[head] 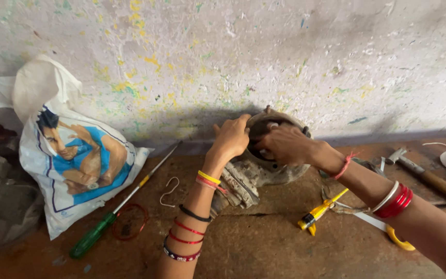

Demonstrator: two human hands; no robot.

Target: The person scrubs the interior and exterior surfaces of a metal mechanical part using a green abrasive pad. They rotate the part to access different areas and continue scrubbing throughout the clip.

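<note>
Metal motor housing (264,165) being gripped at its rim by both hands.
Left hand (231,138) and right hand (285,144) are curling closed around it on the counter (264,243).

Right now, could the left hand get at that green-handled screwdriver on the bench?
Probably yes: the screwdriver lies in the open just left of the left hand, nothing over it, though that hand grips the round metal housing.
</note>
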